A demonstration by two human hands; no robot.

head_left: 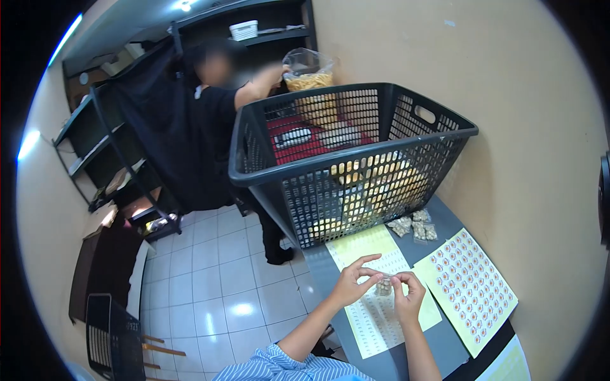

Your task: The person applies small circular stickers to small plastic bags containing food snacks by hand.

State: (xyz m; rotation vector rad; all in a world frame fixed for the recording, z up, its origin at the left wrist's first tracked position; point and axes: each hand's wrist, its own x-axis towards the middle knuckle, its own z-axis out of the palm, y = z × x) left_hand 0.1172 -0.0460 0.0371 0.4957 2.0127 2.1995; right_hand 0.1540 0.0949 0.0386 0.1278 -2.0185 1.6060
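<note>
A small clear plastic bag (pixel 384 287) with pale, lumpy pieces inside is held up between my two hands. My left hand (pixel 354 284) pinches its left side, with the index finger stretched out above. On the other side, the thumb and fingers of my right hand (pixel 409 295) close on the bag's right upper edge. Under my hands lies a pale yellow sheet (pixel 365 320) with rows of small printed labels. To the right, another sheet (pixel 473 289) carries rows of round red-and-white stickers. Several similar filled bags (pixel 419 225) lie beyond the sheets.
A large black plastic basket (pixel 356 155) stands at the table's far end, with yellowish packs (pixel 375 184) showing through its mesh. Behind it, a person in dark clothes (pixel 213 120) holds a clear bag of yellow pieces (pixel 309 79). A black chair (pixel 114 336) is at lower left.
</note>
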